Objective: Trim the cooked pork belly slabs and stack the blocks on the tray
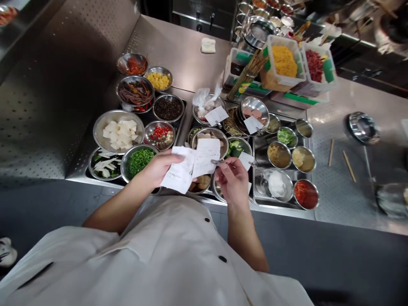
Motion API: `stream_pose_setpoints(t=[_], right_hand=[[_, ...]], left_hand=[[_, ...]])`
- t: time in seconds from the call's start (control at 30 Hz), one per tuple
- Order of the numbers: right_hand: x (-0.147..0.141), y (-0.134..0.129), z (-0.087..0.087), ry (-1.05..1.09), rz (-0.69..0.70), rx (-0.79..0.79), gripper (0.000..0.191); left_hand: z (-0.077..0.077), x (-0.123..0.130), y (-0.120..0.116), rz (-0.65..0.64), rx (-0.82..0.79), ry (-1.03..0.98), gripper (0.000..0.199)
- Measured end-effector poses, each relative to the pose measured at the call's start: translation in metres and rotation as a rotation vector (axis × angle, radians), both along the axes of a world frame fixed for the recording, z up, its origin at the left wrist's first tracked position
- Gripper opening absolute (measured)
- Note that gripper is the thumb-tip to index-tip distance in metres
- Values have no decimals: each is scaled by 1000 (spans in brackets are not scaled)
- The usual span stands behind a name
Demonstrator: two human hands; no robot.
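Observation:
My left hand (161,168) is closed on white paper slips (179,172) with faint print, its thumb lying over their top edge. My right hand (232,176) pinches a small metal clip (218,162), which sits at the right edge of another paper slip (206,157). That slip overlaps the ones on the left. Both hands are above metal bowls of ingredients. Behind the slips stands a bowl of pale brown slices (223,142), partly covered. Beside my left hand is a bowl of chopped green onion (140,159). A clipped slip (246,160) hangs just right of my right hand.
Bowls of white slices (119,132) and chopped red chili (160,134) stand at left. More clipped slips (216,115) mark bowls behind. At right are a tray (259,195) with small bowls, chopsticks (349,166) and a ladle (364,127). Plastic tubs (285,61) stand at back; a folded cloth (208,45) lies behind.

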State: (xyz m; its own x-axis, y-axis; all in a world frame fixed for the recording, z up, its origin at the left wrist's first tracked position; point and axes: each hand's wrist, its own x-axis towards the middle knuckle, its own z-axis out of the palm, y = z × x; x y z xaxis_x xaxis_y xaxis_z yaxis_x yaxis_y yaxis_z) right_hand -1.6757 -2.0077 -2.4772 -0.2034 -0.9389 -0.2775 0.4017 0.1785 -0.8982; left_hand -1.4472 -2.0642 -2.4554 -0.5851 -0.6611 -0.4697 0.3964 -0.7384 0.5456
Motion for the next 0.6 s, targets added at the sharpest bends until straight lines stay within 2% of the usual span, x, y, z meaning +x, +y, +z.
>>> stream_pose_setpoints(t=[0.07,0.17,0.27,0.33,0.4,0.6], right_hand=[[-20,3,-38,-89,-75,99,45],[-58,13,-91,-137,-303,224,48],[-91,34,-126,-121,-501,265,47],[-102,51,-139,-112,-509,247,45],[-104,68,-147,-120,-455,236,46],[-84,110,-162,-160,-402,286,53]], left_hand=[[-31,8,4,-38,68,5,51],[-72,18,14,-13,152,-97,44],[-100,25,25,54,205,-249,38],[-111,27,30,85,212,-317,35],[-117,28,31,97,218,-379,31],[-118,19,24,72,208,-578,24]])
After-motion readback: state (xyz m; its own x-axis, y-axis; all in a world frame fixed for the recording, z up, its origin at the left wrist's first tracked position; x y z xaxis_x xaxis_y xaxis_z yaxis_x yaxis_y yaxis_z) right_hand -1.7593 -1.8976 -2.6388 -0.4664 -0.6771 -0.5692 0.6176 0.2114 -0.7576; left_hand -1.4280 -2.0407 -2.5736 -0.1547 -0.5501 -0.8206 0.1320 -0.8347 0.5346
